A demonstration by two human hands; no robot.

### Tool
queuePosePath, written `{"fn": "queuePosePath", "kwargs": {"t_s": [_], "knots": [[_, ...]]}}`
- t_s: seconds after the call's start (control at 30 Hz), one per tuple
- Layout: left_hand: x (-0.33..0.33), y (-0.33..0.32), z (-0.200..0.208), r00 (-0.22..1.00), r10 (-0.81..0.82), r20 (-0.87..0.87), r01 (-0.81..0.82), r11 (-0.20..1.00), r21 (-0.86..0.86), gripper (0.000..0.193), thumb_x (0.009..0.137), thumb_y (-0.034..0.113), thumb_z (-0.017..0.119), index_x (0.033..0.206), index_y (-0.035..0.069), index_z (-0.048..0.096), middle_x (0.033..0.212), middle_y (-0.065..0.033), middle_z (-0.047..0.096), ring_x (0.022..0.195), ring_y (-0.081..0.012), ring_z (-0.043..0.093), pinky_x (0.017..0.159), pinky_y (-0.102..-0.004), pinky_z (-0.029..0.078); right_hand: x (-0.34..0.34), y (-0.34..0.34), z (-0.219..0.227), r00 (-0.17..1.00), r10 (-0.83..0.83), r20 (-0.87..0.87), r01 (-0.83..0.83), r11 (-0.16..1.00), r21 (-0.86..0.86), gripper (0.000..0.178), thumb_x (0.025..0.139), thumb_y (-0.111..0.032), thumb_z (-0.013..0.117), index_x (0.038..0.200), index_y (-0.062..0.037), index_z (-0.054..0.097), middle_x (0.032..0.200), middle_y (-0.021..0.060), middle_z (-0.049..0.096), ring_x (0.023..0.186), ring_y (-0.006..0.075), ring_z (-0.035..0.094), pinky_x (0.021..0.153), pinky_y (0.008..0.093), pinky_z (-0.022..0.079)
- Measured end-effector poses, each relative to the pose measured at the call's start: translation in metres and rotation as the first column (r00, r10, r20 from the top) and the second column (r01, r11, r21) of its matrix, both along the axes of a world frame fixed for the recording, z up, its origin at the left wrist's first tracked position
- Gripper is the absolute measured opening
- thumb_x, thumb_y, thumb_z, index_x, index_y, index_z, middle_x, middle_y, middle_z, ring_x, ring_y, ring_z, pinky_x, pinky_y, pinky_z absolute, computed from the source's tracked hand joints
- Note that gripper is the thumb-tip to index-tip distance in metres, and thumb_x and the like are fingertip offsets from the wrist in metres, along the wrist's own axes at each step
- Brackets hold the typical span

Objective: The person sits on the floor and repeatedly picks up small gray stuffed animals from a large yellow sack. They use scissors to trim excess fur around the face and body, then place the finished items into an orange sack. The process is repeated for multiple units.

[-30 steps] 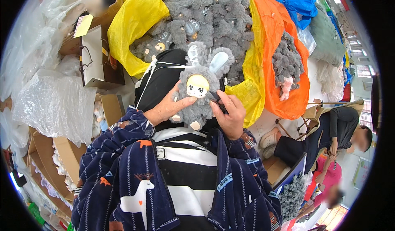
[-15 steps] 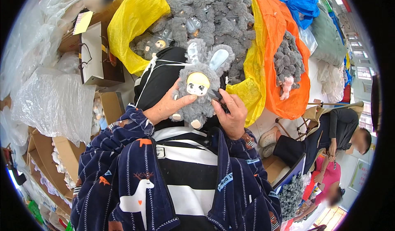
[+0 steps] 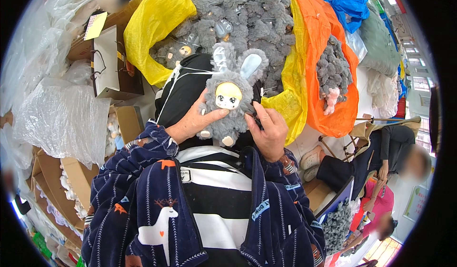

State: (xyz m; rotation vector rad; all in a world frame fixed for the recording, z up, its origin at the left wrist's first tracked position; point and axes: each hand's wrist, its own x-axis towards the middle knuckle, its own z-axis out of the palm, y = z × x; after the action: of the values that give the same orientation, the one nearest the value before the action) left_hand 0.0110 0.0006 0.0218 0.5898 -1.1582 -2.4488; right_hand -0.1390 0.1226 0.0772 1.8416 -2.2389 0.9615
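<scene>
A grey plush doll (image 3: 226,98) with long rabbit ears and a hard face under yellow hair is held upright over my lap, its face toward me. My left hand (image 3: 197,120) grips it from the left, thumb pressed just below the face. At the doll's right side, my right hand (image 3: 269,130) has thumb and forefinger bent together against the fur. A small dark thing shows between those fingers, too hidden to name. White cords (image 3: 190,71) run across my black-clad leg behind the doll.
Beyond my knees, a yellow sack (image 3: 159,17) holds many similar grey plush dolls (image 3: 238,14). To its right stands an orange sack (image 3: 350,110) with grey plush pieces and a small pink toy (image 3: 332,100). Cardboard boxes (image 3: 128,124) and clear plastic (image 3: 62,117) lie left. Co-workers (image 3: 381,172) sit right.
The doll has shifted and turned slightly to the left between my hands. The dark thing by my right fingers shows less now. My hands have barely moved.
</scene>
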Motion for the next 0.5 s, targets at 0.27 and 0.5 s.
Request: {"fn": "queuePosePath", "kwargs": {"t_s": [0.27, 0.5], "knots": [[-0.003, 0.002, -0.004, 1.000, 0.015, -0.015, -0.016, 1.000, -0.018, 0.065, 0.077, 0.012, 0.067, 0.130, 0.005, 0.028, 0.119, -0.0053, 0.045, 0.109, -0.0128, 0.043, 0.093, -0.0283, 0.036, 0.002, -0.002, -0.007, 1.000, -0.009, 0.007, 0.009, 1.000, -0.025, 0.037, 0.065, -0.008, 0.071, 0.100, -0.0050, 0.061, 0.071, 0.0069, 0.054, 0.062, 0.0239, 0.054, 0.054, 0.0323, 0.043], [-0.001, 0.001, -0.006, 1.000, -0.006, -0.003, 0.006, 1.000, -0.028, 0.067, 0.077, 0.012, 0.067, 0.130, 0.005, 0.028, 0.119, -0.0051, 0.045, 0.109, -0.0128, 0.043, 0.093, -0.0283, 0.036, 0.011, -0.005, -0.015, 0.892, -0.095, 0.442, 0.098, 0.995, 0.016, 0.032, 0.068, -0.005, 0.070, 0.098, -0.0013, 0.060, 0.069, 0.0083, 0.053, 0.058, 0.0191, 0.053, 0.051, 0.0275, 0.042]]}}
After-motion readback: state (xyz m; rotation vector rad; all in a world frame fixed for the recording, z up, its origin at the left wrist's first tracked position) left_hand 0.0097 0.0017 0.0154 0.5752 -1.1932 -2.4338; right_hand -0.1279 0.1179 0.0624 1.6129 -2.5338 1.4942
